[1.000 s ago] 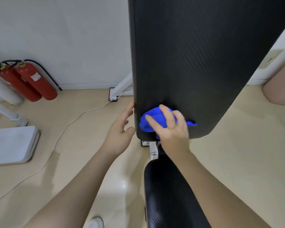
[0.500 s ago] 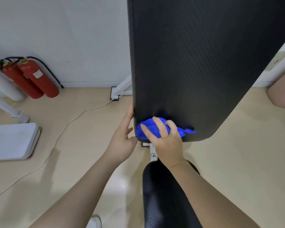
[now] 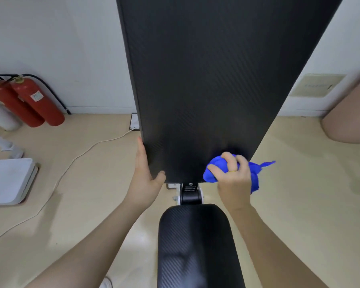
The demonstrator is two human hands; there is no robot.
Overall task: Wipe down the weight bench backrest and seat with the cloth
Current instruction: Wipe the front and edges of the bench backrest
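Both forearms bare, no sleeves in view; right hand [image 3: 234, 179] wears a thin gold ring [image 3: 233, 171]; left hand [image 3: 142, 183] unadorned; white shoe [image 3: 106, 283] below

Single head-worn view, looking forward and down, close over raised backrest [image 3: 206, 90]
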